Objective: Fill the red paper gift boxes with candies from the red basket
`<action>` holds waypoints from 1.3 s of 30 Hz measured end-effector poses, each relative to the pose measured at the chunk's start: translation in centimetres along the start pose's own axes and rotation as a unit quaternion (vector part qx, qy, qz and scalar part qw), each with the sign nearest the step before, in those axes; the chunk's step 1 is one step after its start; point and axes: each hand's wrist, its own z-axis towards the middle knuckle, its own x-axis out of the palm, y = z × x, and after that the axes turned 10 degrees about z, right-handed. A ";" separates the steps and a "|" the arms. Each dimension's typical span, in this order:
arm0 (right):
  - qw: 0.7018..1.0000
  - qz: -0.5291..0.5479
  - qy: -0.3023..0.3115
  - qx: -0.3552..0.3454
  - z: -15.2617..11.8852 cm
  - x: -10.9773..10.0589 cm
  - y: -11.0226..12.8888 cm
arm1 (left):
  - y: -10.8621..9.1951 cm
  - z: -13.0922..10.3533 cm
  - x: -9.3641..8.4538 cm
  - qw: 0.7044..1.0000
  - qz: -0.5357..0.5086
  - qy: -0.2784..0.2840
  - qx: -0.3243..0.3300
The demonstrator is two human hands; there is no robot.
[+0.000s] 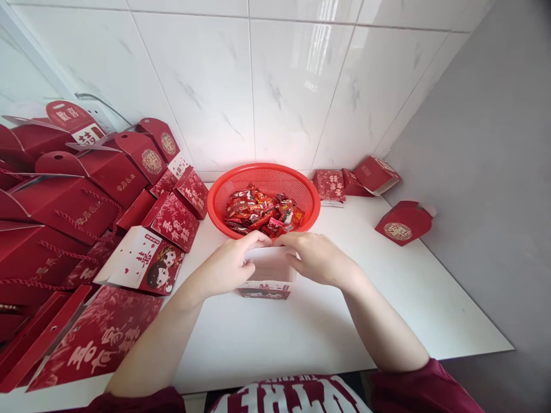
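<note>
A small gift box (266, 291) stands in front of me with its top open. Its pale inside faces up, and cartoon faces are printed on its near side. My left hand (230, 263) pinches the far left part of its rim, fingers over the back edge and thumb on the near side. At the far right part of the rim, my right hand (316, 255) holds on with bent fingers. Just behind the box sits a red plastic basket (316, 215) holding several red snack packets (253, 209). The fingertips hide part of the box's back edge.
Red gift boxes (114, 172) and red paper bags (116, 332) crowd the left of the white table (387, 304). A few red boxes (376, 175) lie at the back right, and another red box (404, 222) sits by the grey right wall. White tiles rise behind.
</note>
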 end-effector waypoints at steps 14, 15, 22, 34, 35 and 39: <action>0.997 -0.030 -0.068 0.027 -0.8 1.6 -0.9 | 1.4 -0.5 -1.2 0.987 0.110 0.041 0.109; 0.996 -0.030 -0.075 0.026 -0.6 1.7 -0.8 | 1.4 -0.5 -1.1 0.987 0.117 0.033 0.106; 0.992 -0.072 -0.087 0.058 0.4 2.3 0.5 | 2.4 0.2 -0.7 0.988 0.097 0.025 0.118; 0.983 -0.051 -0.175 -0.027 -0.1 2.1 0.2 | 2.9 0.4 -0.8 0.990 0.087 0.044 0.103; 0.982 -0.046 -0.183 -0.031 -0.4 1.8 0.1 | 2.8 0.4 -0.9 0.990 0.088 0.049 0.102; 0.948 -0.100 -0.296 0.050 -1.8 0.3 -1.6 | 2.4 0.6 -1.3 0.989 0.084 0.060 0.109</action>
